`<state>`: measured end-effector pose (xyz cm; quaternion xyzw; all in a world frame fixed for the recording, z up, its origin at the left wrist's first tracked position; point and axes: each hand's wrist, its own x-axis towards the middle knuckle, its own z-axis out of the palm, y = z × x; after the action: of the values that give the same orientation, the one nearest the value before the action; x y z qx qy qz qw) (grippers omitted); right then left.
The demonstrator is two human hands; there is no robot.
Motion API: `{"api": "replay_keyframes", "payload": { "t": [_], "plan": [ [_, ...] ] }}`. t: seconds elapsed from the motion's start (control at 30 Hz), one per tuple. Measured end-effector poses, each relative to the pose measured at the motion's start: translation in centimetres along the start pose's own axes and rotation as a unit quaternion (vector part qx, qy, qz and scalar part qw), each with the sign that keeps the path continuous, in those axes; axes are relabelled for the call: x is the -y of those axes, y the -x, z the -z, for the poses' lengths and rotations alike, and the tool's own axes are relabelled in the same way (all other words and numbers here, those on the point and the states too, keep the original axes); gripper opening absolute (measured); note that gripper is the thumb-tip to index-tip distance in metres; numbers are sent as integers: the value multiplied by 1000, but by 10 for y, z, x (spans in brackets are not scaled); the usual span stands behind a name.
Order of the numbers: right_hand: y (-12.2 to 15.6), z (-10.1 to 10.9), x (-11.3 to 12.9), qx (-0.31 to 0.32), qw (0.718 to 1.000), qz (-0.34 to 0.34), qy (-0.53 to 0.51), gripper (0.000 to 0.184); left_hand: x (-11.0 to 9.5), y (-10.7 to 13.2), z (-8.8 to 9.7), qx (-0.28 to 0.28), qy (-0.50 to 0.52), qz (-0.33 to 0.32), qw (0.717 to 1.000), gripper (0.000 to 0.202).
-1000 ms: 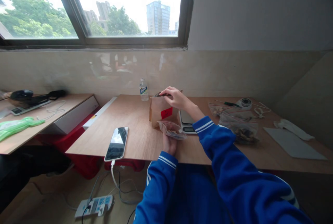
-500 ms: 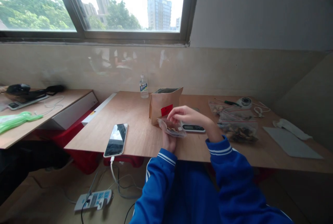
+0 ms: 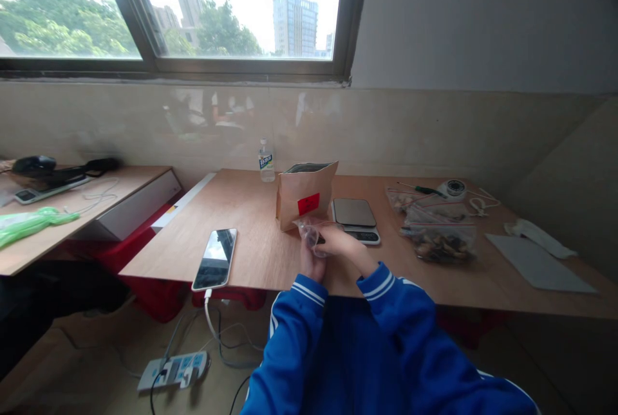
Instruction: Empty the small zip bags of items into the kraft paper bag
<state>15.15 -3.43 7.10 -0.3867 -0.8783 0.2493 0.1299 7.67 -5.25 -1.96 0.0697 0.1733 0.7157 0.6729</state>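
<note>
Both hands' fingers point(image 3: 331, 240), partly curled, touch a clear bag point(image 3: 308, 233).

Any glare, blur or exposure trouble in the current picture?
Head view: sky burnt out to white through the window; head view: reflections on the phone and the glossy lower wall; head view: black object at far left smeared, fingertips of the right hand hard to read at the clear bag.
</note>
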Motion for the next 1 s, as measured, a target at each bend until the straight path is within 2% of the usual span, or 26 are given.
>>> {"api": "replay_keyframes", "payload": {
  "t": [0.07, 0.2, 0.27, 0.33, 0.43, 0.63, 0.83, 0.9, 1.0],
  "plan": [
    [-1, 2, -5, 3, 1000, 8, -12, 40, 0, -1, 1, -16, 4, -2, 1000, 28],
    [0, 7, -17, 50, 995, 20, -80, 19, 0, -2, 2, -49, 2, -25, 998, 26],
    [2, 9, -22, 69, 989, 22, -127, 15, 0, -1, 1, -49, 1, -30, 998, 28],
    [4, 10, -27, 78, 985, 16, -155, 18, 0, 0, 0, -37, -1, -23, 999, 33],
    [4, 11, -30, 76, 988, 2, -137, 20, 0, 1, -1, -18, 2, -10, 1000, 40],
    [1, 9, -31, 51, 993, 17, -102, 22, -1, 1, 0, -27, 9, -8, 1000, 44],
    [1, 10, -44, 61, 976, -14, -207, 27, 0, 1, 0, -26, 11, -1, 1000, 47],
    [2, 11, -46, 49, 968, -25, -245, 31, 0, 0, 1, -33, 9, -1, 999, 47],
    [2, 14, -43, 14, 970, -17, -244, 34, 0, -1, 3, -37, 6, -8, 999, 46]
  ]
}}
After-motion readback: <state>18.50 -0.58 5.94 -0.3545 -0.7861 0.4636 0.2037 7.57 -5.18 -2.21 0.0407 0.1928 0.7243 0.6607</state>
